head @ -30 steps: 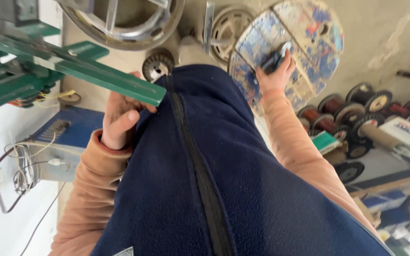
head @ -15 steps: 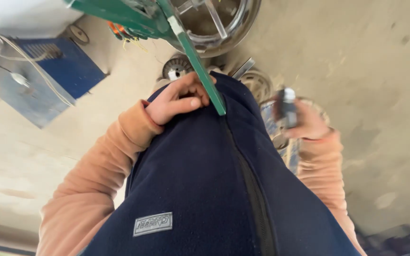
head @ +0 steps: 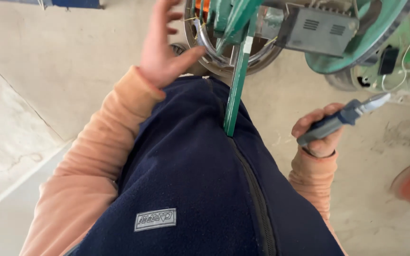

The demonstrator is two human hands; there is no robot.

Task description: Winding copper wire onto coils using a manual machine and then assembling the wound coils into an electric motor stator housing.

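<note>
The left hand (head: 162,52) is raised with its fingers (head: 160,19) spread wide, holding nothing, just beside the shiny metal ring (head: 214,54) of a green machine (head: 357,42). The right hand (head: 316,132) is closed around blue-handled pliers (head: 340,118), their tip pointing toward the machine, above the concrete floor (head: 72,71).

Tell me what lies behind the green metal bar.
Behind the green metal bar sits a shiny metal ring under a green machine frame; the navy fleece vest hides the floor below.
</note>
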